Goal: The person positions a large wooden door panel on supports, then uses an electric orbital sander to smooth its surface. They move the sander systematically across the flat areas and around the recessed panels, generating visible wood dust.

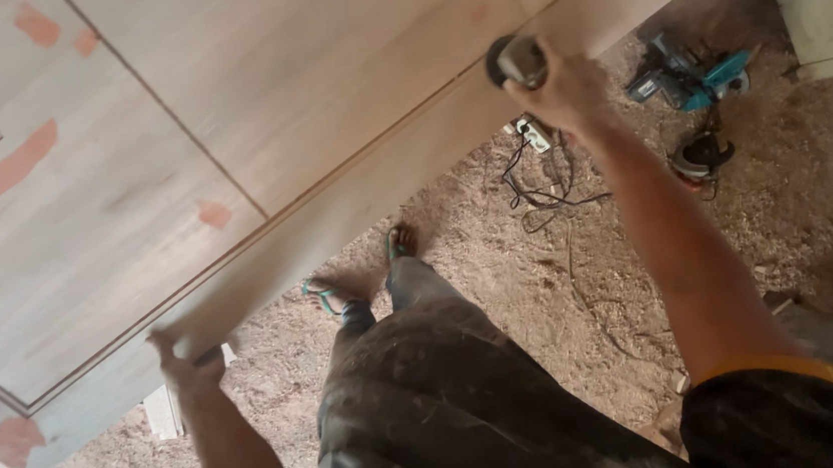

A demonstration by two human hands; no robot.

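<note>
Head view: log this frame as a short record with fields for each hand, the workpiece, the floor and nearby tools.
left hand: grips the near edge of the wooden door panel
right hand: holds a small dark round tool against the panel edge
panel: pale, grooved, with orange filler patches
floor: covered in sawdust
nearby: teal power tool, circular saw, power strip with cables

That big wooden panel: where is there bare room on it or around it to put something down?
The wooden panel is bare across its middle, between the left hand gripping its near edge and the right hand holding a dark round tool. The sawdust floor is open beside the feet. Crowded: power tools and cables on the right.
</note>
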